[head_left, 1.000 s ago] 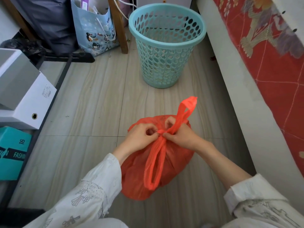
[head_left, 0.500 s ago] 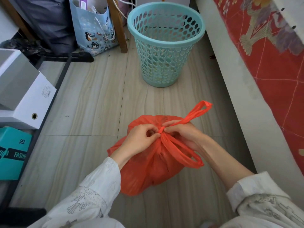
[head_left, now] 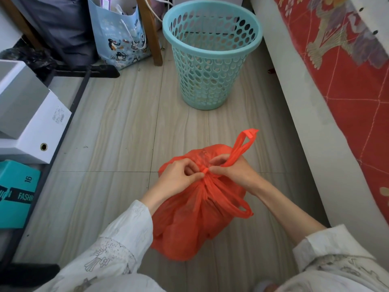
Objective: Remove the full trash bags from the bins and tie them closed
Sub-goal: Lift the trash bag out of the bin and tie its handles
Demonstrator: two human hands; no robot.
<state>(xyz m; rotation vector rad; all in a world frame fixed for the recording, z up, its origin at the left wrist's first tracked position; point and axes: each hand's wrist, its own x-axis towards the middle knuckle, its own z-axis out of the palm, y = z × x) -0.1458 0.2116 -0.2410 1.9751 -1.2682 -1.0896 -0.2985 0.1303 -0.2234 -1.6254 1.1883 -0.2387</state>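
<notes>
Fingers [head_left: 194, 177] of both hands hide the orange bag [head_left: 195, 218] knot.

Two bare hands, left hand [head_left: 179, 178] and right hand [head_left: 233, 171], no rings, no watch, nails short and unpainted; forearms bare from wrist to mid-arm; loose white crinkled cotton left sleeve [head_left: 117, 245] pushed up just above the wrist, printed with a grey line drawing of a flower bunch and fine dark speckles; matching white crinkled cotton right sleeve [head_left: 336, 256] bunched higher, near the elbow, cuff folded in a broad plain band, faint grey drawing below it; same pale cloth across the near edge, between both sleeves.
</notes>
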